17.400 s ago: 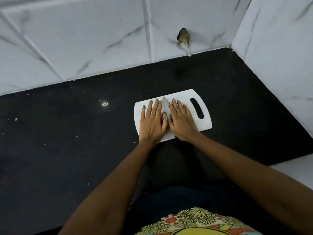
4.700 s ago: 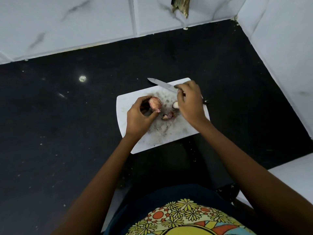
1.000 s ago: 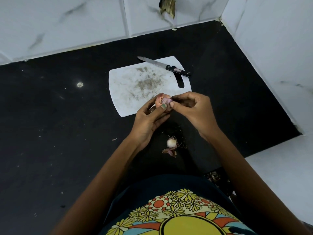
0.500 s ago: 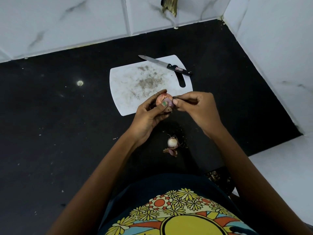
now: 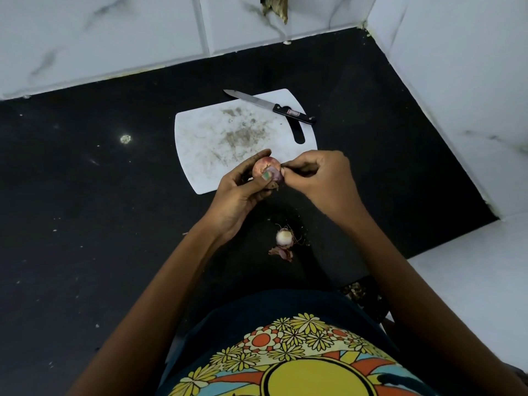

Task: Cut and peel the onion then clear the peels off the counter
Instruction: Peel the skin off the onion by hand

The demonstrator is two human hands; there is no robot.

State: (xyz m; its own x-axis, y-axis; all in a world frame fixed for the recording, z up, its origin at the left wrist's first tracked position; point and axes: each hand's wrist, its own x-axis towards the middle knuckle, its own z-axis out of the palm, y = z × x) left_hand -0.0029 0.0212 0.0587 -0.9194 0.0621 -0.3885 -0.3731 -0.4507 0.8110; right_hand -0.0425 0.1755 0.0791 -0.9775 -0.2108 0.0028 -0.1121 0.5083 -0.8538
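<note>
My left hand grips a small reddish onion just above the near edge of the white cutting board. The fingertips of my right hand pinch a bit of the onion's skin at its right side. A cut-off root end and a scrap of purple peel lie on the black counter below my hands. The black-handled knife rests across the board's far edge.
Brown crumbs dirty the middle of the board. White marble-tiled walls close the counter at the back and right. A light speck lies left of the board. A white ledge sits at the right front.
Both hands have stayed over the board's near edge with the onion; my right fingertips have shifted slightly on the skin. The knife and the scraps have not moved.
</note>
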